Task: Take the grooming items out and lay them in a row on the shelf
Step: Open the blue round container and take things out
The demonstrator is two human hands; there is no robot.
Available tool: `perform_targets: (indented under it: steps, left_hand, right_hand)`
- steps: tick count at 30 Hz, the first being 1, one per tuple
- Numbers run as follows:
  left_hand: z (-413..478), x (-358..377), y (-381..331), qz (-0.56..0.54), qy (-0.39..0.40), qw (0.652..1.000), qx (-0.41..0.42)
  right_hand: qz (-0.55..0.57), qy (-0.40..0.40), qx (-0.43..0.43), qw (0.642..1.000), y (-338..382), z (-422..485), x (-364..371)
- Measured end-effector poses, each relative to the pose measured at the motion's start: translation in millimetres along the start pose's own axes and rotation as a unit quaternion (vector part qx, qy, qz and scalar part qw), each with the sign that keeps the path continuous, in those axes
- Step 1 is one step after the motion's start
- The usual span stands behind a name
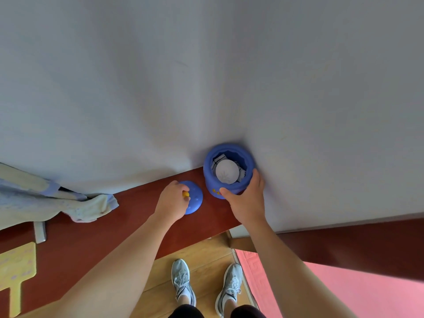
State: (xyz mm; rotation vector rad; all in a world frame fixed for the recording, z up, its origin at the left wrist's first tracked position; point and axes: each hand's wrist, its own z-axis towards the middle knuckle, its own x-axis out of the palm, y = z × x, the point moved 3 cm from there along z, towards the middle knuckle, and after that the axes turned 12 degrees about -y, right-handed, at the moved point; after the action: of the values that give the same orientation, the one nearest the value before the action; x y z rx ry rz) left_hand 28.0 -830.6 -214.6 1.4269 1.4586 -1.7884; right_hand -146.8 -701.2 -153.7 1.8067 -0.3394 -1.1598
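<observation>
jar [209, 177]: blue, open, upright on the shelf [137, 207], backed against the wall [206, 76]; probably kept there as a stop.
right hand [246, 198]: wrapped round the jar's near side, thumb across the front, fingers up the right wall; likely steadying it against tipping while the contents come out.
left hand [172, 203]: closed from above on the yellow knob [185, 194] of the lid [195, 200].
lid: off the jar, seemingly set down on the shelf just to its left, not touching it; parked close, presumably for easy refitting.
grooming items: all inside the jar; round white disc [227, 172] uppermost, dark-edged pieces beneath, kind unclear.
row: not yet begun; nothing laid out.
step in hand: judged as letting go of the lid, then reaching in for the disc.
room for the row: bare shelf between the lid and the cloth [46, 198]; looks the likeliest stretch.
risk: narrow shelf with the front edge near; small items could roll off.
</observation>
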Motion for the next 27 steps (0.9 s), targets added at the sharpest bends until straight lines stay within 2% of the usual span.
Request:
perform_targets:
  steps: [7,12,14,16,20,23,27]
  left_hand:
    - [-1.2,-11.9,2.5,-0.028,0.016,0.999,-0.008]
    - [13.5,-62.4,-43.2,-0.117,-0.102,0.986,0.059]
    - [22.1,-76.1,-71.9,-0.165,-0.110,0.975,0.100]
    - [33.1,-76.6,-99.6,-0.170,-0.075,0.972,0.146]
    - [55.2,-51.4,-139.7,-0.026,0.043,0.976,0.214]
    - [66.1,-30.1,-149.7,0.057,0.112,0.974,0.187]
    - [71.9,-10.9,-151.4,0.082,0.170,0.973,0.137]
  right_hand:
    - [-0.001,-0.001,-0.006,1.000,1.2,-0.5,0.1]
    - [0.013,-0.001,-0.003,1.000,1.7,-2.2,0.2]
    - [0.022,-0.003,-0.007,1.000,2.0,-2.5,0.3]
    - [0.028,-0.007,-0.012,0.999,2.2,-2.5,1.0]
    - [0.035,-0.013,-0.017,0.999,0.1,-1.5,3.1]
    - [0.044,-0.011,-0.016,0.999,-1.3,-0.7,3.3]
    - [0.045,-0.012,-0.011,0.999,-2.6,-0.6,3.8]
